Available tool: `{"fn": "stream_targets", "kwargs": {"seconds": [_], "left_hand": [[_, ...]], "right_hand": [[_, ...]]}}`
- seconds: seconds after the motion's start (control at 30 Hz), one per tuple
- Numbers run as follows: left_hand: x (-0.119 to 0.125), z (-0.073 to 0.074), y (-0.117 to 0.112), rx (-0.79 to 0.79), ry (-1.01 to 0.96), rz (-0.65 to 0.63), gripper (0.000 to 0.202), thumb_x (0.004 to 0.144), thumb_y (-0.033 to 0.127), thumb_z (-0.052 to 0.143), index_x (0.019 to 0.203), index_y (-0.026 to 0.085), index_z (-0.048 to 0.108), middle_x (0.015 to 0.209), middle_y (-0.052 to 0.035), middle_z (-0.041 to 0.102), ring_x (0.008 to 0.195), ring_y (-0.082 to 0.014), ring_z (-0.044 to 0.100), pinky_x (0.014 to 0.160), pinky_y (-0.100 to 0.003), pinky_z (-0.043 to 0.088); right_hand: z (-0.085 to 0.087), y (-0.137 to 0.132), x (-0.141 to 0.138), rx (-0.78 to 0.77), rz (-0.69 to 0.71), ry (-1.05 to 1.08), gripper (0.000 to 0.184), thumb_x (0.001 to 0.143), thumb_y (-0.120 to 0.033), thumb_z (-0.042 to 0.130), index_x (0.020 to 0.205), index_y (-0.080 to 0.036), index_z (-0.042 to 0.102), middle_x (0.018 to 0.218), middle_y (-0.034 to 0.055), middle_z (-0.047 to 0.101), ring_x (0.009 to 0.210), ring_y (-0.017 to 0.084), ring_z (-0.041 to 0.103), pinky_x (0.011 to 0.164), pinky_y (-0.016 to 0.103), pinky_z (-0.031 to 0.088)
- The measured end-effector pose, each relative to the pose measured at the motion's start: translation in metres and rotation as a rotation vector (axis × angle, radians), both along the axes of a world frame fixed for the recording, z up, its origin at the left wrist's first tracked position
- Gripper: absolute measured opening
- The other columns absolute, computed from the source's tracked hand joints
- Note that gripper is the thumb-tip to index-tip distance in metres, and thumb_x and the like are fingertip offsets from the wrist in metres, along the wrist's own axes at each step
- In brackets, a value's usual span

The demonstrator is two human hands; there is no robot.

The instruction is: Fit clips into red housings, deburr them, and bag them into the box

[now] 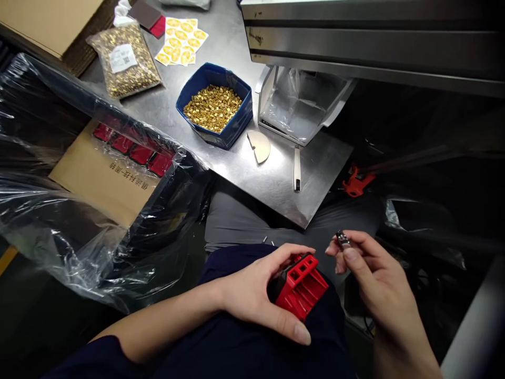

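Note:
My left hand (256, 292) is wrapped round a red plastic part (302, 287) with square openings, held over my lap. Just to its right, my right hand (374, 279) pinches a small metal piece (342, 239) between thumb and fingertips, a little above the red part. On the steel table (272, 173) ahead stands a blue bin (236, 123) full of small brass inserts (213, 107).
At left a box lined with clear plastic (79, 221) holds cardboard (102, 179) and red parts (134, 150). On the table are a bag of brass pieces (124, 58), yellow sticker sheets (181, 39), a white holder (303, 102), a semicircular disc (259, 146) and a slim tool (296, 168).

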State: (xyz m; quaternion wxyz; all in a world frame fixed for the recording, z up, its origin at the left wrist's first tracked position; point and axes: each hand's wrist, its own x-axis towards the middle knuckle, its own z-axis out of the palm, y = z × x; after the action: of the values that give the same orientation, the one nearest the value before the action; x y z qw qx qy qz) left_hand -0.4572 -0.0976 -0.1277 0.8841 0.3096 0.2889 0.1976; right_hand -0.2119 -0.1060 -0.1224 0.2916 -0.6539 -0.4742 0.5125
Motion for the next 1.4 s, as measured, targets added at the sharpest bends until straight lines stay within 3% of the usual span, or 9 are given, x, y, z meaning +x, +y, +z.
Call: {"fn": "stream_targets", "kwargs": {"seconds": [0.17, 0.27, 0.4, 0.6, 0.7, 0.87, 1.07, 1.2, 1.4], "left_hand": [[0.002, -0.005, -0.004, -0.288, -0.337, 0.03, 0.095, 0.07, 0.043, 0.082, 0.151, 0.02, 0.038, 0.128, -0.0203, 0.064, 0.115, -0.0328, 0.064, 0.098, -0.048, 0.048], [-0.003, 0.0, -0.001, -0.55, -0.59, -0.032, 0.103, 0.058, 0.055, 0.078, 0.147, 0.014, 0.045, 0.111, -0.0187, 0.072, 0.095, -0.0317, 0.071, 0.081, -0.04, 0.054], [-0.018, 0.007, 0.009, -0.736, -0.626, -0.232, 0.096, 0.044, 0.048, 0.075, 0.129, 0.006, 0.064, 0.085, -0.0096, 0.073, 0.06, -0.02, 0.064, 0.049, -0.024, 0.046], [-0.03, -0.023, 0.001, -0.883, -0.695, -0.495, 0.112, 0.023, 0.059, 0.082, 0.12, 0.005, 0.068, 0.077, -0.0137, 0.072, 0.053, -0.0244, 0.063, 0.046, -0.033, 0.051], [-0.029, -0.038, -0.004, -0.896, -0.772, -0.572, 0.115, 0.015, 0.062, 0.084, 0.116, 0.008, 0.069, 0.074, -0.0151, 0.072, 0.052, -0.028, 0.064, 0.046, -0.038, 0.052], [-0.027, -0.04, -0.003, -0.901, -0.852, -0.635, 0.119, 0.025, 0.068, 0.08, 0.126, 0.007, 0.065, 0.078, -0.016, 0.073, 0.056, -0.0301, 0.067, 0.048, -0.039, 0.054], [-0.022, -0.026, -0.002, -0.611, -0.39, -0.288, 0.058, 0.059, 0.053, 0.078, 0.099, 0.011, 0.077, 0.095, -0.01, 0.076, 0.096, -0.0332, 0.071, 0.088, -0.04, 0.055], [-0.016, -0.013, 0.005, -0.49, -0.289, -0.314, 0.062, 0.072, 0.071, 0.07, 0.099, 0.015, 0.077, 0.097, -0.0099, 0.076, 0.107, -0.0356, 0.069, 0.093, -0.046, 0.055], [-0.012, -0.006, 0.008, -0.491, -0.143, -0.265, 0.063, 0.085, 0.073, 0.056, 0.109, 0.018, 0.075, 0.104, -0.0086, 0.076, 0.105, -0.0294, 0.071, 0.097, -0.041, 0.053]], "right_hand": [[0.009, 0.001, -0.007, -0.008, 0.007, -0.057, 0.021, 0.097, -0.042, 0.061, 0.112, -0.027, 0.063, 0.096, 0.0015, 0.065, 0.071, 0.012, 0.061, 0.065, 0.021, 0.053], [0.018, 0.002, -0.005, 0.012, 0.048, -0.052, 0.023, 0.095, -0.039, 0.066, 0.115, -0.028, 0.064, 0.095, 0.0011, 0.066, 0.078, 0.014, 0.064, 0.07, 0.02, 0.053], [0.03, 0.002, -0.01, -0.014, 0.126, 0.026, 0.025, 0.095, -0.035, 0.065, 0.119, -0.029, 0.063, 0.097, 0.0016, 0.069, 0.083, 0.015, 0.066, 0.07, 0.019, 0.053], [0.04, 0.009, -0.041, -0.06, 0.319, 0.17, 0.022, 0.099, -0.034, 0.059, 0.12, -0.028, 0.06, 0.097, 0.0017, 0.07, 0.086, 0.017, 0.067, 0.074, 0.022, 0.053], [0.039, 0.012, -0.055, -0.066, 0.347, 0.151, 0.021, 0.101, -0.038, 0.055, 0.119, -0.027, 0.059, 0.096, 0.0016, 0.069, 0.086, 0.017, 0.066, 0.075, 0.024, 0.052], [0.038, 0.021, -0.07, -0.202, 0.348, 0.16, 0.037, 0.105, -0.054, 0.037, 0.113, -0.025, 0.059, 0.078, -0.0007, 0.059, 0.07, 0.015, 0.056, 0.066, 0.026, 0.047], [0.04, 0.038, -0.065, -0.401, 0.662, 0.227, 0.033, 0.087, -0.057, 0.07, 0.094, -0.024, 0.068, 0.076, -0.0029, 0.064, 0.066, 0.013, 0.051, 0.055, 0.022, 0.036], [0.037, 0.033, -0.049, -0.481, 0.657, 0.186, 0.023, 0.09, -0.046, 0.069, 0.094, -0.024, 0.07, 0.07, -0.0034, 0.062, 0.061, 0.012, 0.05, 0.052, 0.021, 0.033], [0.027, 0.012, -0.035, -0.429, 0.527, 0.222, 0.028, 0.093, -0.048, 0.064, 0.089, -0.02, 0.066, 0.068, -0.0036, 0.054, 0.059, 0.011, 0.043, 0.052, 0.022, 0.032]]}}
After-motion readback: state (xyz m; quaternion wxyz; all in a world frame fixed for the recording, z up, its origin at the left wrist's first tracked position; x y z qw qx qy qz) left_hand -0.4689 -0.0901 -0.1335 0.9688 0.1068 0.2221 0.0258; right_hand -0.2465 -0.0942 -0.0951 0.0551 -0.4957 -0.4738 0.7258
